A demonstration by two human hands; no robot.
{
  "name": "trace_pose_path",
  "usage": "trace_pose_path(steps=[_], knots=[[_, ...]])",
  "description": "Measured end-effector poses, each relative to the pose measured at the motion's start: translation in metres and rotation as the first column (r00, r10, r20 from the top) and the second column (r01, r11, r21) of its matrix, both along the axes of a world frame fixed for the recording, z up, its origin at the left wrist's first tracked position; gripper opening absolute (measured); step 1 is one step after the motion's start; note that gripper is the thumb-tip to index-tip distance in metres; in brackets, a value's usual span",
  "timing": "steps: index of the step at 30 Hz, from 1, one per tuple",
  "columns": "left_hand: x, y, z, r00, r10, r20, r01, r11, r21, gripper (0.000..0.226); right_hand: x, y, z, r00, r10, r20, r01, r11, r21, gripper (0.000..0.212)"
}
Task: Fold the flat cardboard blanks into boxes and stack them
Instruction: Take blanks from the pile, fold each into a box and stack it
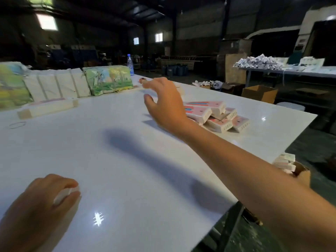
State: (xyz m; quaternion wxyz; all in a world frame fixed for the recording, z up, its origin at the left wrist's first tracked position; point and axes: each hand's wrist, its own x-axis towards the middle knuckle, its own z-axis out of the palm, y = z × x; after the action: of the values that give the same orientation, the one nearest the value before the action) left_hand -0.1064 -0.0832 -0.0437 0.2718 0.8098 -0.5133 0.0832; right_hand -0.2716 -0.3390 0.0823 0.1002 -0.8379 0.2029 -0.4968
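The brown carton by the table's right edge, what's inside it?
In the brown carton, a few folded pink-and-white boxes poke above its rim. The right forearm crosses in front of the carton, so how many more lie deeper inside cannot be seen.

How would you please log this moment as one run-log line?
left hand: grips small white piece on table | right hand: open, reaching forward | folded boxes: piled beside right hand

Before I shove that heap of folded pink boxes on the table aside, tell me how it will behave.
The heap of folded pink boxes is loosely piled at odd angles, so it will likely scatter rather than slide together. The boxes look like hollow thin card: probably light and easily dented. The glossy white table should let them skid.
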Motion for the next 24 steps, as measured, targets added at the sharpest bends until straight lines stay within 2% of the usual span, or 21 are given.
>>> trace_pose_path(steps=[1,3,5,7,9,11,13,15,18,20,21,22,24], knots=[[-0.009,0.001,0.004,0.999,0.029,-0.029,-0.029,1.0,0.007,0.039,0.009,0.025,-0.003,0.99,0.139,-0.028,-0.14,0.99,-0.031,0.028],[-0.029,-0.002,0.018,0.994,0.105,-0.018,-0.106,0.994,-0.012,0.033,0.026,0.069,-0.024,0.912,0.326,-0.249,-0.337,0.941,-0.004,0.026],[-0.035,0.001,0.019,0.994,0.112,0.006,-0.112,0.994,-0.02,0.044,0.04,0.096,-0.057,0.775,0.317,-0.547,-0.351,0.935,0.044,0.027],[-0.036,0.002,0.02,0.991,0.13,0.003,-0.13,0.991,0.012,0.05,0.047,0.11,-0.087,0.68,0.26,-0.685,-0.314,0.948,0.048,0.027],[-0.033,0.002,0.017,0.988,0.152,-0.004,-0.151,0.987,0.057,0.044,0.049,0.114,-0.104,0.688,0.251,-0.681,-0.309,0.95,0.039,0.029],[-0.031,0.001,0.014,0.989,0.145,0.031,-0.147,0.986,0.077,0.028,0.05,0.109,-0.112,0.718,0.282,-0.636,-0.332,0.942,0.043,0.029],[-0.03,0.0,0.014,0.991,0.129,-0.033,-0.127,0.991,0.049,0.019,0.049,0.103,-0.114,0.73,0.306,-0.611,-0.354,0.934,0.046,0.027],[-0.02,0.004,0.028,0.975,0.154,-0.161,-0.15,0.988,0.032,0.018,0.05,0.102,-0.115,0.736,0.318,-0.598,-0.361,0.931,0.051,0.022],[0.019,0.03,0.063,0.934,0.294,-0.202,-0.283,0.956,0.082,0.02,0.053,0.103,-0.113,0.752,0.361,-0.552,-0.395,0.917,0.061,0.014],[0.051,0.065,0.083,0.875,0.459,-0.154,-0.437,0.885,0.157,0.023,0.055,0.103,-0.114,0.76,0.381,-0.526,-0.408,0.91,0.07,0.012],[0.068,0.086,0.089,0.821,0.562,-0.104,-0.536,0.82,0.201,0.027,0.057,0.103,-0.115,0.767,0.387,-0.512,-0.415,0.907,0.065,0.012],[0.082,0.109,0.092,0.744,0.667,-0.038,-0.639,0.728,0.251,0.035,0.058,0.102,-0.117,0.776,0.393,-0.494,-0.422,0.905,0.057,0.014],[0.103,0.154,0.089,0.543,0.834,0.093,-0.806,0.487,0.338,0.065,0.062,0.1,-0.122,0.776,0.406,-0.483,-0.438,0.898,0.051,0.037]])
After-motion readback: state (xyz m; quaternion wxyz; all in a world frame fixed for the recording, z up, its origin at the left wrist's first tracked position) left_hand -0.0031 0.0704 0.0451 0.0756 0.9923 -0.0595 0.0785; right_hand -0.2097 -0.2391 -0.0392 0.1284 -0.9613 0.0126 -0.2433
